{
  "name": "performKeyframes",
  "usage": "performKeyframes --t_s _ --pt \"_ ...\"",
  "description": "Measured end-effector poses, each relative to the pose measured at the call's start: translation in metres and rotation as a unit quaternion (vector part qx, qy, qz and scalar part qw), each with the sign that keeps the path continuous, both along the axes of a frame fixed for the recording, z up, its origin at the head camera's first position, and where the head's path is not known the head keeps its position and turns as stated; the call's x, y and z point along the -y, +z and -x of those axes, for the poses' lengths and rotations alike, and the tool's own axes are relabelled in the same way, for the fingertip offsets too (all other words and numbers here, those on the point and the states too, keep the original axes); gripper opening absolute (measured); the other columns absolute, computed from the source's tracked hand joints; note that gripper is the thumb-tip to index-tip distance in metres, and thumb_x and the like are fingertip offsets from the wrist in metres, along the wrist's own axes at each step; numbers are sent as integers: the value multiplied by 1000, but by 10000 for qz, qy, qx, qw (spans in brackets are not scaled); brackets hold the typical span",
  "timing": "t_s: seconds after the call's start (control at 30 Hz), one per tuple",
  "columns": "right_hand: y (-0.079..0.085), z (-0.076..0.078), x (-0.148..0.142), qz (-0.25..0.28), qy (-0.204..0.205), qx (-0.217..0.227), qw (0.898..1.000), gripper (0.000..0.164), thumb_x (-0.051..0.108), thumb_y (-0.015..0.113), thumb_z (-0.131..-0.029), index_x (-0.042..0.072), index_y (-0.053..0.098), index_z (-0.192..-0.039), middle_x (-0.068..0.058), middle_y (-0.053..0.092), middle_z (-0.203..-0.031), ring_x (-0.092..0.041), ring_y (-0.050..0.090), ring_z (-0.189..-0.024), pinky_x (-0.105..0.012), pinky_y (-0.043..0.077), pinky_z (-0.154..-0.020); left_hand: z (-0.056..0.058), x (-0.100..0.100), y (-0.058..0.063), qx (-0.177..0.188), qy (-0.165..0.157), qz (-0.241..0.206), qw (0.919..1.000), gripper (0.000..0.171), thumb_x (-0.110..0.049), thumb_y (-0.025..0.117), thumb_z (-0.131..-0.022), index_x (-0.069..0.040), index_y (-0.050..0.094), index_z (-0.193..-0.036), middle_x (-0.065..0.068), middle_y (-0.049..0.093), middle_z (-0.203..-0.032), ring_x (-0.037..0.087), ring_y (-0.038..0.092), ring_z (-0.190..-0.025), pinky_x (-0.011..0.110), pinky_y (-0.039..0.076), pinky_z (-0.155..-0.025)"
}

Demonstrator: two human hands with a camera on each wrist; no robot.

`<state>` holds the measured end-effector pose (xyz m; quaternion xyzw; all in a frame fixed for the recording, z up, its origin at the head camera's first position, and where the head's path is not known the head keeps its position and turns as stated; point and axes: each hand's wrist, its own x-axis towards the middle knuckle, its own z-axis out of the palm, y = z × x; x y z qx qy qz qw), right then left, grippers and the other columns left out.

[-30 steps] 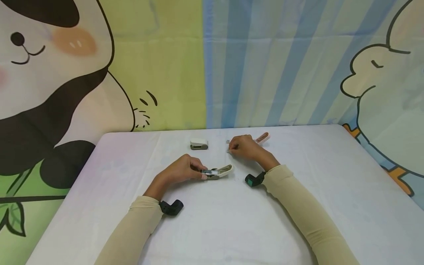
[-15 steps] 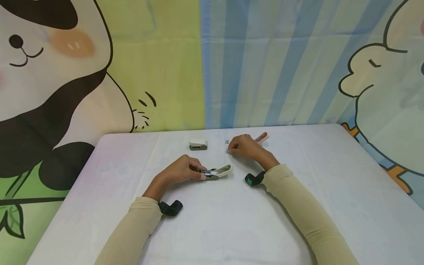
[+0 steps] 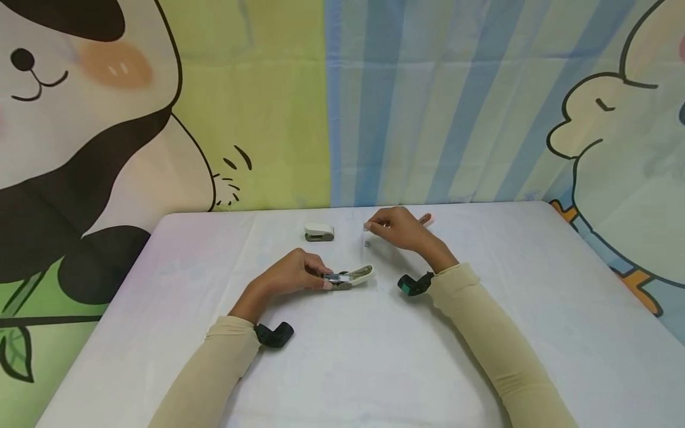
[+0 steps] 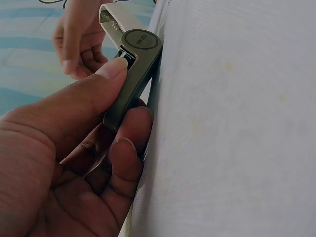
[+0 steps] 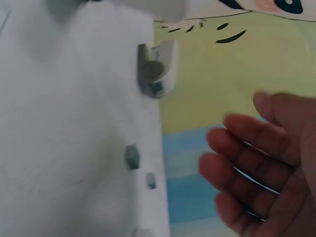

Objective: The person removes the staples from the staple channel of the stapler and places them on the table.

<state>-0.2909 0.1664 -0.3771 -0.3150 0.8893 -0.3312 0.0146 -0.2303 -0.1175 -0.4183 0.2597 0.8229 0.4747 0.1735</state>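
Note:
My left hand (image 3: 291, 274) grips the grey base of a stapler (image 3: 350, 277), thumb on one side and fingers on the other. Its white top is swung up and back, and bare metal shows inside. In the left wrist view the thumb lies beside the stapler's round hinge cap (image 4: 141, 39). Farther back, my right hand (image 3: 404, 229) hovers over the table with loosely bent fingers; the right wrist view shows nothing in it. Two small grey pieces, perhaps staple strips, lie near it: a nearer piece (image 3: 366, 244) and a farther piece (image 3: 366, 227).
A second white and grey stapler (image 3: 319, 232), with its top down, stands near the back of the white table (image 3: 342, 362). A pink handle-like end (image 3: 426, 219) sticks out behind the right hand, the rest hidden. A printed curtain (image 3: 407, 107) hangs along the table's back edge.
My right hand has moved up and back from the nearer grey piece, which now shows uncovered on the table. The left hand keeps its grip on the opened stapler.

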Motion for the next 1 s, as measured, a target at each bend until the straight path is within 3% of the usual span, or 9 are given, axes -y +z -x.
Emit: performKeyframes --t_s 0.13,0.23,0.33,0.5,0.8,1.0 --pt "12 -8 3 -367 946 690 9924 27 26 65 -96 6 72 -114 3 69 -101 -15 61 -86 -36 48 -77 3 0 -3 -78 -23 -16 10000 21 -13 81 -80 -10 79 -100 2 66 -81 14 52 -65 26 42 -59" --pt "18 -15 8 -846 1780 1274 9721 36 26 70 -92 6 67 -121 4 68 -103 -14 63 -94 -34 49 -82 3 0 -2 -88 -15 23 10000 21 -12 80 -80 -10 79 -100 2 66 -82 14 53 -64 27 43 -59" --pt "23 -21 14 -1258 2152 1499 9568 37 24 74 -89 7 67 -121 3 67 -104 -12 62 -94 -32 49 -82 2 0 2 -109 41 114 9999 20 -12 80 -80 -10 79 -100 1 67 -82 14 53 -65 28 44 -59" --pt "33 -28 21 -1697 1977 1241 9575 22 16 74 -88 10 73 -109 4 67 -103 -11 61 -90 -28 50 -79 1 0 5 -168 119 216 9996 20 -13 80 -81 -10 79 -100 0 67 -84 15 55 -65 29 45 -59" --pt "35 -36 25 -2454 1597 1390 9460 18 15 73 -88 9 74 -105 6 65 -92 -9 58 -79 -28 48 -71 -4 -9 5 -380 39 378 9986 18 -16 79 -82 -8 78 -99 -4 69 -87 13 60 -76 28 47 -66" --pt "41 -35 13 -2569 1321 1462 9461 18 13 72 -89 10 74 -106 5 64 -95 -11 59 -81 -31 48 -74 -2 -27 5 -572 48 529 9969 19 -14 78 -83 -5 75 -99 -4 70 -85 11 61 -76 29 48 -69"
